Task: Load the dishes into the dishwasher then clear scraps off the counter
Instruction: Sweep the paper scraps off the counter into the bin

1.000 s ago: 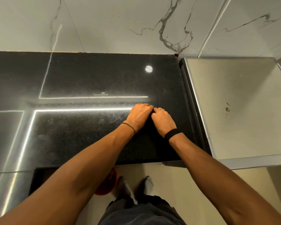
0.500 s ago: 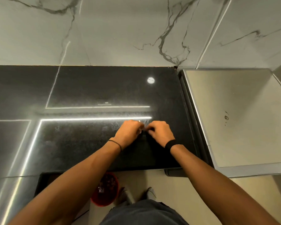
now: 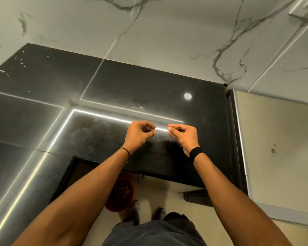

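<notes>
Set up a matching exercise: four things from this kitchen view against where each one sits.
Things:
1 red bucket
2 black wristband
3 thin cord bracelet
4 white specks

Places:
A left wrist
B far-left part of the black counter
C floor, below the counter edge
D right wrist

Pairs: 1-C, 2-D, 3-A, 4-B.

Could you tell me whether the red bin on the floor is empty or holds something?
Not empty: dark speckled bits lie inside the red bin, below the counter edge; what they are, I cannot tell.
</notes>
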